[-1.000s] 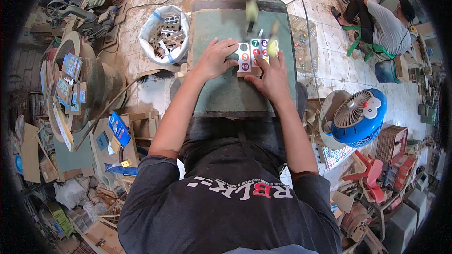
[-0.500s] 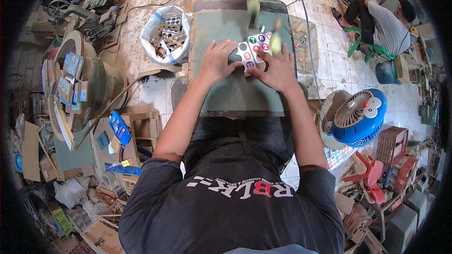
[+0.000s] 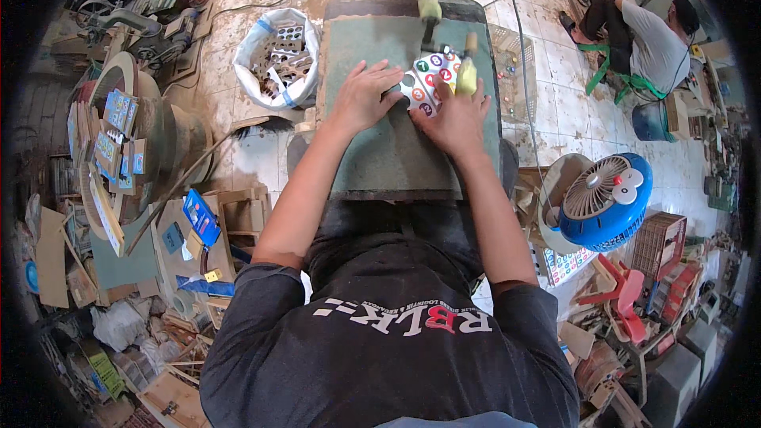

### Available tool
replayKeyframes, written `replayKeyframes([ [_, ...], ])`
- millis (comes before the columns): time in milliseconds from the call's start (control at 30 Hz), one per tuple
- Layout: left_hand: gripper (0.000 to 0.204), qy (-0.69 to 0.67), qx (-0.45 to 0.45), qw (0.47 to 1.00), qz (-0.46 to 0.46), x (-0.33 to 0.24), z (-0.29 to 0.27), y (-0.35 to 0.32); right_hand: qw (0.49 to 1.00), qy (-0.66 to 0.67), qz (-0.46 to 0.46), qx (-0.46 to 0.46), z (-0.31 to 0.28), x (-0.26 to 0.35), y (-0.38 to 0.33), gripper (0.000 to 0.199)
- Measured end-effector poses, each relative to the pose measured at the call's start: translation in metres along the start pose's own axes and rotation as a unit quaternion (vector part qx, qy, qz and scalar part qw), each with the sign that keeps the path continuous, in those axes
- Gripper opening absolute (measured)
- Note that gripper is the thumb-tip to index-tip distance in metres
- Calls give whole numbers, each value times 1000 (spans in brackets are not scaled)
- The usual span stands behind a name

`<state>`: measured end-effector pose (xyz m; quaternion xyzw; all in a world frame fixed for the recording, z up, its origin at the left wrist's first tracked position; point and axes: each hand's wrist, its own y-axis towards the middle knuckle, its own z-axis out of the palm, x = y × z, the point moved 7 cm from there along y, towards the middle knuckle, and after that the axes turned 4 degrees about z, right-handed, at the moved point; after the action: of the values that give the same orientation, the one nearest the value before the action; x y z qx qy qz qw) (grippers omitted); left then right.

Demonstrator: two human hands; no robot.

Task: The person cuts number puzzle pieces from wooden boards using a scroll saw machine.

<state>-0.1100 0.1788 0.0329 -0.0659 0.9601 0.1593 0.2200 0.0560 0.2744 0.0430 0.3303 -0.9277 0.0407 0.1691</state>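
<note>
Both hands press flat, fingers spread, on a white board with coloured number discs (image 3: pixel 429 79) lying on the green counter (image 3: pixel 380 150): left hand (image 3: pixel 363 97) at its left edge, right hand (image 3: pixel 456 117) over its lower part

A flat board (image 3: pixel 428 79) lay on the work table (image 3: pixel 380 150), under the left hand (image 3: pixel 366 95) and right hand (image 3: pixel 456 119). Left of the table stood a sack (image 3: pixel 277 55), apparently holding offcuts. A fan (image 3: pixel 606 202) sat to the right; another person (image 3: pixel 646 40) sat beyond it.
</note>
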Motion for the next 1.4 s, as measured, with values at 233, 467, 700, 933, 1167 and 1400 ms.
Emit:
replayKeyframes([
  [233,42,6,-26,999,-20,-7,-2,-7,998,17,-54,27,7,-11,16,81],
  [467,39,13,-57,997,-47,-13,-2,-13,991,41,-120,30,-5,-17,34,78],
  [700,39,37,-96,992,-71,-21,0,-19,968,18,-245,59,0,-17,54,86],
  [933,40,38,-96,992,-73,-19,1,-18,973,66,-217,39,2,-18,49,78],
  [1167,38,39,-93,992,-79,-19,2,-15,983,23,-182,-7,-2,-17,39,79],
  [1400,43,37,-98,989,-103,-25,12,-24,967,18,-240,87,-7,-27,36,88],
])
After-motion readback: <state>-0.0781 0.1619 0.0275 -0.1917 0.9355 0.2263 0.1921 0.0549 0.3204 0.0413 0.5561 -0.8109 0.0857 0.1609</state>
